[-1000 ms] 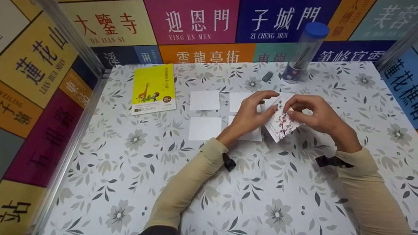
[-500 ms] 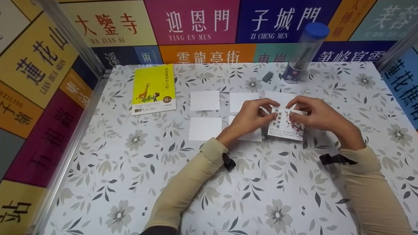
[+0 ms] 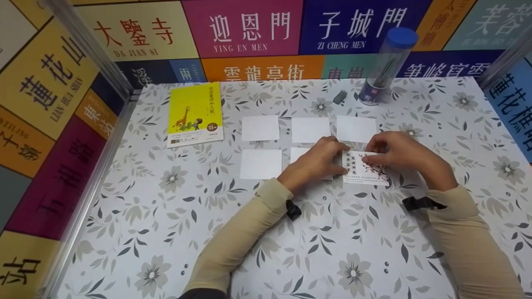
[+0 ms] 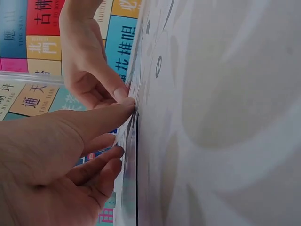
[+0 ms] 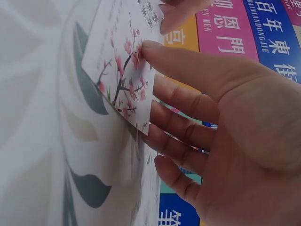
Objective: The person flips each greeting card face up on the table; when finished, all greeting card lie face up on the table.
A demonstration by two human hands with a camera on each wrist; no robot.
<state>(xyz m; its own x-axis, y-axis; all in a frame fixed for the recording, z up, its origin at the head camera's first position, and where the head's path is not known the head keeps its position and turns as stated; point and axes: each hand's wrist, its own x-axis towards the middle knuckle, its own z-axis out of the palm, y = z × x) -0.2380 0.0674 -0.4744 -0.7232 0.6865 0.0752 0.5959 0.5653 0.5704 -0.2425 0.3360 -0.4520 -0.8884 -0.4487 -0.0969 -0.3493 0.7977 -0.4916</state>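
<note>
A white card (image 3: 360, 177) printed with plum blossom and dark characters lies low over the flowered tabletop, right of centre. My right hand (image 3: 401, 155) pinches its upper right part, with the thumb on the printed face and the fingers at the edge. At the card's left edge my left hand (image 3: 311, 162) holds it between thumb and index finger. The right wrist view shows the card (image 5: 120, 77) tilted, one corner towards the camera. From the left wrist, both hands meet at the table, and the card is barely visible edge-on.
Several blank white cards (image 3: 260, 128) lie in two rows, one partly under my left hand. A yellow book (image 3: 195, 112) is at the back left. A dark grey eraser-like block (image 3: 340, 97) and a clear blue-lidded tube (image 3: 387, 68) are at the back right.
The card has turned from a slant to nearly square with the rows and come down slightly towards me, uncovering the blank card behind. Both hands have moved with it.
</note>
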